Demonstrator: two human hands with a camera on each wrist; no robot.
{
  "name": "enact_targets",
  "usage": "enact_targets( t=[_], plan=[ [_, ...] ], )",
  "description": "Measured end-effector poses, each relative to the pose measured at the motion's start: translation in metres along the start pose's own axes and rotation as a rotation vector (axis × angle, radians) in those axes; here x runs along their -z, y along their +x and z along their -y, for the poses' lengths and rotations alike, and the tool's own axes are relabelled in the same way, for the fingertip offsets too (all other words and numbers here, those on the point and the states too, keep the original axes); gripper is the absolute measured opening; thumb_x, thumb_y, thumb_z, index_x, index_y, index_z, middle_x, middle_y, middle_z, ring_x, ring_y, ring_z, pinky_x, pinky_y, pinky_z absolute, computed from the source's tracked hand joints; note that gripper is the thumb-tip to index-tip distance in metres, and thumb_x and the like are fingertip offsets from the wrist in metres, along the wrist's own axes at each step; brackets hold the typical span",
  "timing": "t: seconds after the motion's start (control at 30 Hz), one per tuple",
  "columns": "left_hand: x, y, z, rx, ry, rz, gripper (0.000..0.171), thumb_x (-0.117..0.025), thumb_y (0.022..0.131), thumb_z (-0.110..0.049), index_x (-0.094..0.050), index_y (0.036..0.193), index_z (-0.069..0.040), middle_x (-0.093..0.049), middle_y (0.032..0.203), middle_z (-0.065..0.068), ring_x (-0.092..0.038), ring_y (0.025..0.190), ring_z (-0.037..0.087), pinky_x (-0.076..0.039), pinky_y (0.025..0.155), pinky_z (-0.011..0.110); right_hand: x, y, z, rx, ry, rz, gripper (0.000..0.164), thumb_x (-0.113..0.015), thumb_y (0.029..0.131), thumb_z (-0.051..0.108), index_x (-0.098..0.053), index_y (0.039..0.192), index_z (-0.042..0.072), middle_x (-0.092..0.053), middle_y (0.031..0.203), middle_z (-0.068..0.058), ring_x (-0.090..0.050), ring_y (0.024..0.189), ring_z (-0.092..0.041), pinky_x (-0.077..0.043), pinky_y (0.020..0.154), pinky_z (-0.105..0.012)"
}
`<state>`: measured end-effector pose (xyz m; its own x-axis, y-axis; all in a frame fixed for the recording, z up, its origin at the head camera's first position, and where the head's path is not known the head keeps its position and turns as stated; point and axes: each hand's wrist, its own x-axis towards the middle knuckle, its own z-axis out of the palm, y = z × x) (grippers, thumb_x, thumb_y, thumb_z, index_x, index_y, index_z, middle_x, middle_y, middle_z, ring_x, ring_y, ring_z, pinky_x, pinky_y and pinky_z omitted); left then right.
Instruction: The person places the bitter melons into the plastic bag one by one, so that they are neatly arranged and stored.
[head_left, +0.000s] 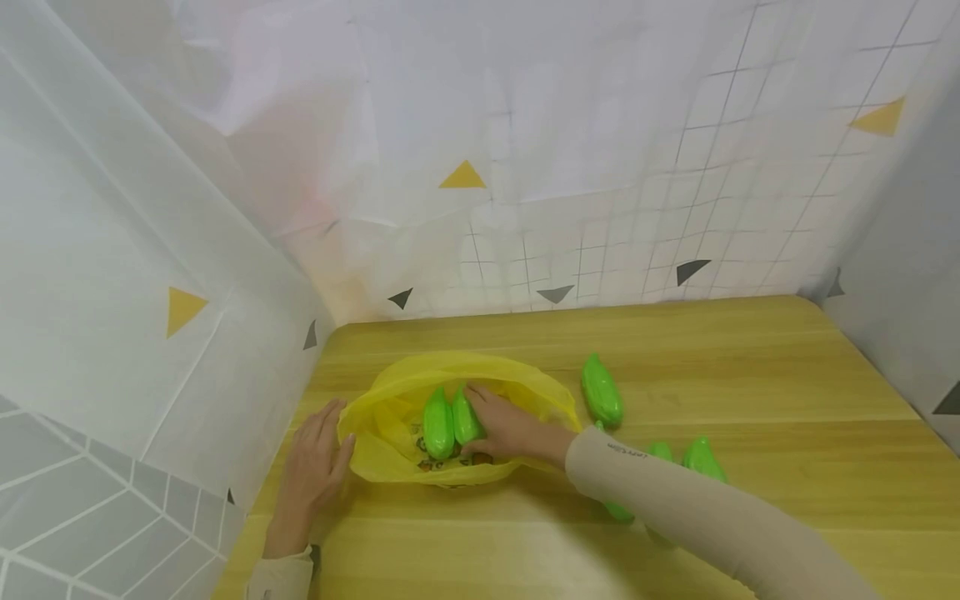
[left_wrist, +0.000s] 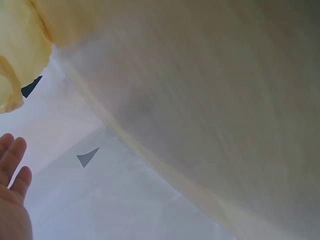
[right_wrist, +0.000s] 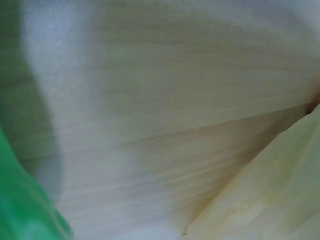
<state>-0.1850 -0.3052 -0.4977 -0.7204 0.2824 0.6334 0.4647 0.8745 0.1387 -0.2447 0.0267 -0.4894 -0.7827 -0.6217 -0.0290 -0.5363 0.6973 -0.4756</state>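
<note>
A yellow plastic bag [head_left: 457,362] lies on the table with its mouth wide open. Inside are two glossy green vegetable-shaped pieces, elongated with a pointed tip: a left piece [head_left: 438,427] and a right piece [head_left: 463,421]. My right hand [head_left: 506,423] reaches in from the right and grips the right piece, fingers at its top and thumb near its lower end. At the bag's left rim is my left hand [head_left: 313,458], its fingers extended. The left wrist view shows those fingers [left_wrist: 12,160] straight, just below part of the bag [left_wrist: 22,50].
Several more green pieces lie right of the bag, one farther back [head_left: 602,392], another [head_left: 702,458] beside my right sleeve [head_left: 675,508], which partly hides others. The wooden table [head_left: 450,550] meets a white sheet wall [head_left: 420,250] behind and at both sides.
</note>
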Motion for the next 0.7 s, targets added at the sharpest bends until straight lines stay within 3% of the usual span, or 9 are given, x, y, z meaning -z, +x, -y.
enact_targets(
  t=[0.7],
  plan=[
    [-0.0007, 0.0010, 0.0009, 0.007, -0.011, 0.004, 0.052, -0.059, 0.090, -0.016, -0.050, 0.136, 0.008, -0.055, 0.135, 0.028, -0.054, 0.118, 0.045, -0.041, 0.101, 0.063, 0.0080, -0.0059, 0.0032, 0.046, -0.039, -0.043, 0.101, -0.074, 0.082, 0.047, -0.022, 0.154, -0.001, -0.020, 0.162, -0.015, -0.039, 0.141, -0.033, -0.038, 0.114, -0.042]
  ],
)
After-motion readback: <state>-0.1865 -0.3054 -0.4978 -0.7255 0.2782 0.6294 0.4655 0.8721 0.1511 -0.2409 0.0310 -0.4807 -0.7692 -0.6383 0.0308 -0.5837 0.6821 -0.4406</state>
